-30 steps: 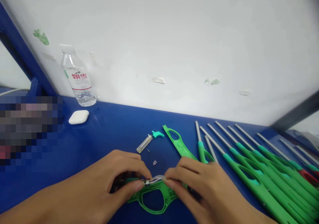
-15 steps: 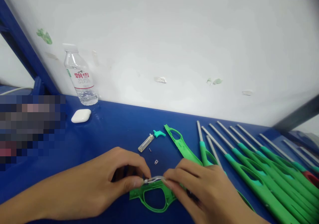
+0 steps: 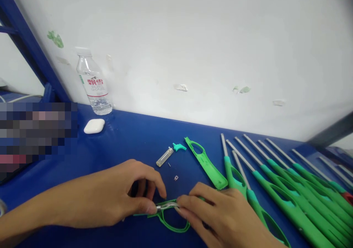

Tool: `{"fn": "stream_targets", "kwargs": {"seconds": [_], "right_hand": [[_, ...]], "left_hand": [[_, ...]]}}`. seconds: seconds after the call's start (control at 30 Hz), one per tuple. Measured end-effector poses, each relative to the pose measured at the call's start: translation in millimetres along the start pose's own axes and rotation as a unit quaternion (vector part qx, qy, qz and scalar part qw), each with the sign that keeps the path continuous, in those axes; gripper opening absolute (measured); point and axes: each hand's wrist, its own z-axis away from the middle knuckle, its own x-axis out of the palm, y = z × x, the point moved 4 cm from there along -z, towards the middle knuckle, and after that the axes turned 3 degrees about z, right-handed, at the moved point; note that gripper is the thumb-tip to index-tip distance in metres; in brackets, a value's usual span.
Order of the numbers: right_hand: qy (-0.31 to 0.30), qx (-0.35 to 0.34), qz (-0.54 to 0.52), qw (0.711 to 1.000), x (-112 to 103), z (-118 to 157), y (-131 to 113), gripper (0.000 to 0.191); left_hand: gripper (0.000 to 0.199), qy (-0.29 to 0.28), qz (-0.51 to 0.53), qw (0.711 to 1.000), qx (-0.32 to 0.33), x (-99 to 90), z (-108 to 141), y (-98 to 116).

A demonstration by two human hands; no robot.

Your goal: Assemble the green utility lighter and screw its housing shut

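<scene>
A green lighter handle shell (image 3: 176, 230) with a trigger loop lies on the table below my hands. My left hand (image 3: 116, 194) has its thumb against a metal tube end (image 3: 158, 208), its index finger raised off it; other fingers curl behind. Thin pale wires (image 3: 168, 205) run from that end over the shell to my right hand (image 3: 220, 211). Its thumb and index finger pinch them. Beyond the hands lie a clear fuel tank (image 3: 164, 157), a teal trigger (image 3: 179, 147), a small metal clip (image 3: 176, 178), a tiny pin (image 3: 169, 164) and a second green shell half (image 3: 205, 163).
Several long green lighters (image 3: 286, 200) with metal barrels lie in a row at right. A water bottle (image 3: 95, 84) and a white case (image 3: 94, 126) stand at the back left. The blue table (image 3: 132, 130) meets a white wall (image 3: 193, 49). A blurred patch covers the left edge.
My left index finger has lifted away from the thumb and the metal end. The wires and metal end sit slightly lower and further left. The whole view has shifted a little.
</scene>
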Motion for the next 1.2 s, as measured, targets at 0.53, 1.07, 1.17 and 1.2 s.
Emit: {"fn": "stream_targets", "kwargs": {"seconds": [0.53,1.07,1.17,1.2], "right_hand": [[0.033,-0.022,0.041,0.998,6,-1,-7,0.067],[0.053,0.016,0.019,0.998,15,2,-8,0.065],[0.064,0.026,0.015,0.997,16,5,-7,0.064],[0.071,0.03,0.014,0.997,17,6,-7,0.064]], "left_hand": [[0.034,-0.054,0.08,0.99,-0.099,0.3,-6,-4],[0.029,-0.043,0.028,0.993,-0.103,0.0,-7,-4],[0.027,-0.046,0.02,0.992,-0.113,0.0,-5,-1],[0.028,-0.049,0.018,0.992,-0.114,0.1,-4,0]]}}
